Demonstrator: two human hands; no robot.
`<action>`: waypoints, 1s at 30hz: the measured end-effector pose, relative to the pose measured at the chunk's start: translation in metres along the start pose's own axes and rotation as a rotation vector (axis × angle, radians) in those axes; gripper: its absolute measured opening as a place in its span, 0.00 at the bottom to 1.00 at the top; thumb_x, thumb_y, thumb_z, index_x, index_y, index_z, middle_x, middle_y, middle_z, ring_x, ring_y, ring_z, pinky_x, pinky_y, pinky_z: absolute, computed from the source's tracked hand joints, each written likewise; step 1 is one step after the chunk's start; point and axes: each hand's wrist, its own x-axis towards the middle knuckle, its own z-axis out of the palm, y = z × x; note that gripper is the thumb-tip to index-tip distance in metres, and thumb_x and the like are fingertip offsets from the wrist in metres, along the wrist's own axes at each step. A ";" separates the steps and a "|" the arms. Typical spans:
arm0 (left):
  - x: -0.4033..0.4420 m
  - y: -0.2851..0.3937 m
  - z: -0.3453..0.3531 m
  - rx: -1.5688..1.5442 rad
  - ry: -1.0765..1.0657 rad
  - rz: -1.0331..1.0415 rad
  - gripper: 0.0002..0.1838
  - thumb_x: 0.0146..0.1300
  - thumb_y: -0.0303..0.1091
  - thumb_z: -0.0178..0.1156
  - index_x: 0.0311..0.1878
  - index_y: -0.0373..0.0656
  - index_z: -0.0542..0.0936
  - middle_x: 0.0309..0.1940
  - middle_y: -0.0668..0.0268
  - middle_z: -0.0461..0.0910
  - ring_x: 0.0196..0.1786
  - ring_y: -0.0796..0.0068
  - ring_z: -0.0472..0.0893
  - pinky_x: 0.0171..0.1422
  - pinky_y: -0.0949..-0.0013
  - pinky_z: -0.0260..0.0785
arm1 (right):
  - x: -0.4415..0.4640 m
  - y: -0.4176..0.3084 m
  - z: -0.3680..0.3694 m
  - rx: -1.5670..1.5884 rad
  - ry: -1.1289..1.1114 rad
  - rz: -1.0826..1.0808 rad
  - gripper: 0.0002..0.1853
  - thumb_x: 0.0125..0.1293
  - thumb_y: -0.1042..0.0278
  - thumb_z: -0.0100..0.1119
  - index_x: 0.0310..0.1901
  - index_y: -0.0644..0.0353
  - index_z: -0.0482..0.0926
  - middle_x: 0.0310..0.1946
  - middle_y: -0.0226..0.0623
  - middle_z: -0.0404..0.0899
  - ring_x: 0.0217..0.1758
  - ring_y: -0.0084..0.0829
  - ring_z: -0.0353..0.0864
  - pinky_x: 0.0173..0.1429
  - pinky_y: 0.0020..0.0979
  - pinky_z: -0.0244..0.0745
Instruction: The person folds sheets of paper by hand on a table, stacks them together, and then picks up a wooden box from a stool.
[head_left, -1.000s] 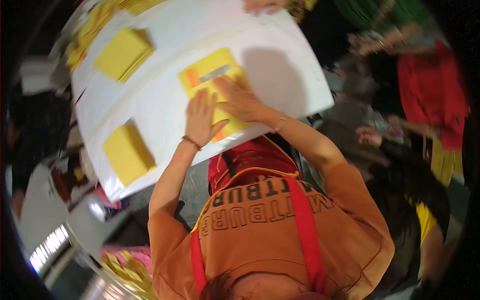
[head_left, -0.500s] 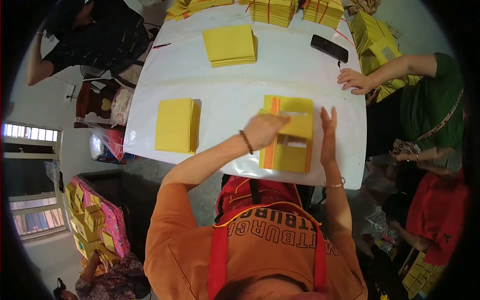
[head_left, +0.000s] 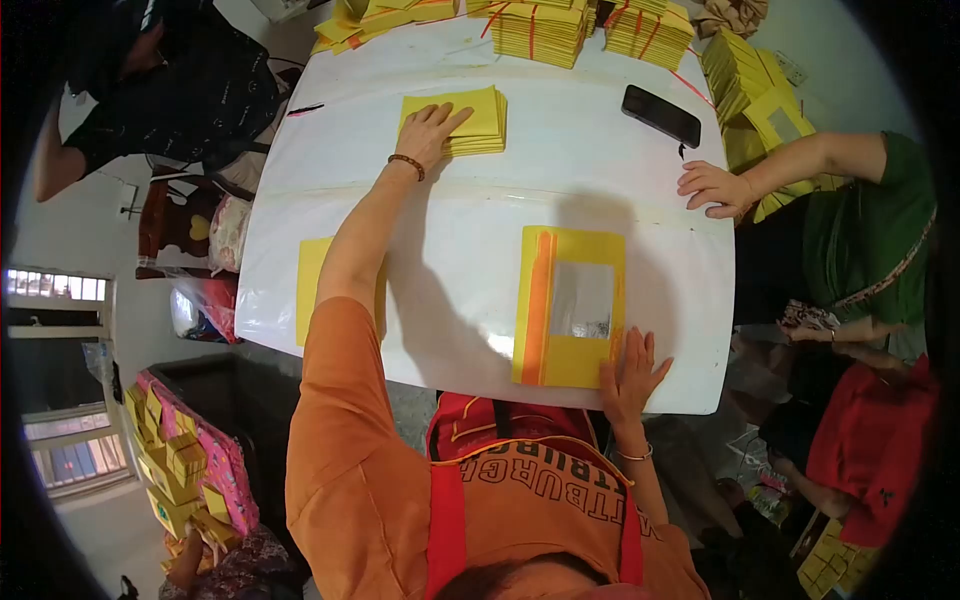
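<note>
My left hand [head_left: 428,130] reaches across the table and lies with fingers apart on top of a short stack of yellow paper envelopes [head_left: 487,115]. In front of me lies a yellow envelope [head_left: 582,358] with an orange strip down its left side and a shiny clear window. Beside its lower right corner rests my right hand [head_left: 632,378], fingers spread, the thumb side touching or very near the envelope's edge. Another yellow envelope stack [head_left: 315,290] sits at the table's left, partly hidden behind my left forearm.
Tied bundles of yellow envelopes [head_left: 540,35] stand along the far edge of the white table [head_left: 455,250]. A black phone [head_left: 661,115] lies at the far right. Near it, a co-worker's hand [head_left: 715,190] rests on the table's right edge. Other people sit around the room.
My left hand has moved from the windowed envelope forward and left onto the far stack. My right hand has come down toward the envelope's lower corner. The view has shifted slightly.
</note>
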 end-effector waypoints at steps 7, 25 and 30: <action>0.003 -0.009 0.001 -0.169 -0.204 -0.059 0.28 0.58 0.42 0.54 0.64 0.59 0.64 0.59 0.62 0.67 0.59 0.58 0.66 0.59 0.56 0.60 | -0.001 0.001 0.004 -0.095 -0.015 -0.032 0.31 0.63 0.49 0.48 0.63 0.59 0.61 0.65 0.38 0.59 0.72 0.42 0.50 0.67 0.63 0.23; 0.020 0.006 -0.028 0.115 -0.488 -0.013 0.48 0.47 0.61 0.60 0.70 0.58 0.52 0.67 0.60 0.57 0.66 0.54 0.60 0.65 0.49 0.54 | -0.002 0.001 0.002 0.067 0.023 -0.003 0.33 0.62 0.50 0.50 0.64 0.60 0.59 0.66 0.40 0.57 0.72 0.43 0.49 0.68 0.61 0.23; 0.016 0.013 -0.039 0.189 -0.427 -0.041 0.45 0.48 0.62 0.59 0.69 0.62 0.53 0.68 0.60 0.55 0.67 0.54 0.58 0.65 0.47 0.54 | 0.004 0.000 -0.003 0.156 0.097 -0.030 0.28 0.61 0.54 0.52 0.62 0.55 0.65 0.65 0.41 0.59 0.70 0.45 0.53 0.67 0.61 0.29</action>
